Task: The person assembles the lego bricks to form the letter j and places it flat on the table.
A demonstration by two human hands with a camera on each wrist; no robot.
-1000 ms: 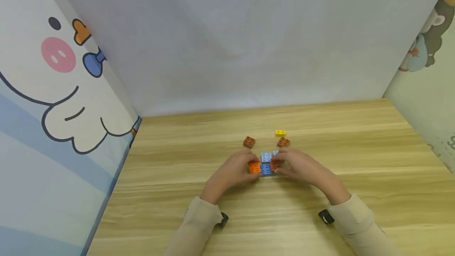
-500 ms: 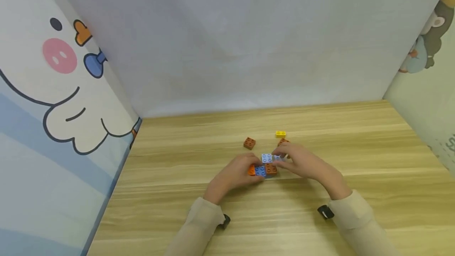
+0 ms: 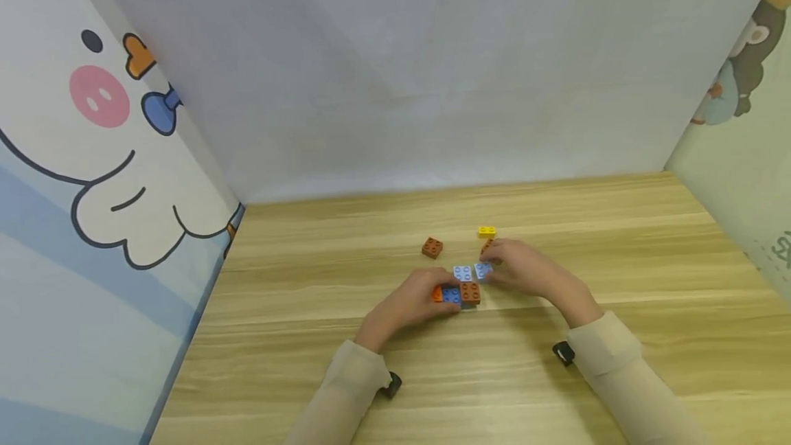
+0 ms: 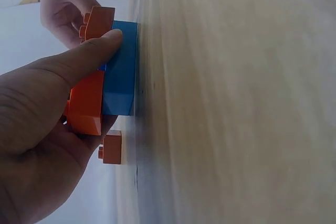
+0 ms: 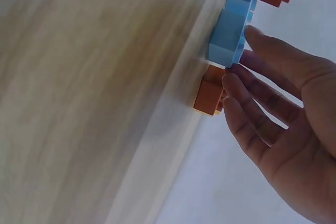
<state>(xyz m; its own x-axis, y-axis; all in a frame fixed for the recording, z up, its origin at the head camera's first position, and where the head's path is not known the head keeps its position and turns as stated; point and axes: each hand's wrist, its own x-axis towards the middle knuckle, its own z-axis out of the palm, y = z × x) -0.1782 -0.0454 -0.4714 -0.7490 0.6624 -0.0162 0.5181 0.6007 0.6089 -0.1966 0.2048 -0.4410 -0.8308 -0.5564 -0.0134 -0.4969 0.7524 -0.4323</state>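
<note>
My left hand (image 3: 417, 299) grips a small stack of toy building bricks near the middle of the table. An orange brick (image 4: 88, 103) and a brown brick (image 3: 470, 293) sit on top of a longer blue brick (image 4: 121, 72), whose studs show between them. The left thumb lies along the stack's near side. Just behind the stack are two light blue bricks, one on the left (image 3: 462, 273) and one on the right (image 3: 483, 270). My right hand (image 3: 531, 277) is spread around the right one, thumb close to its studs and fingertips by a loose brown brick (image 5: 208, 95).
Another brown brick (image 3: 432, 248) lies at the back left of the stack. Farther back on the right is a small yellow brick (image 3: 487, 232). A pale curtain (image 3: 395, 88) hangs behind the wooden table (image 3: 296, 335), with printed panels at both sides.
My right hand has left the brown brick on the stack and moved back to the right light blue brick. The left hand has shifted slightly right along the stack, covering more orange.
</note>
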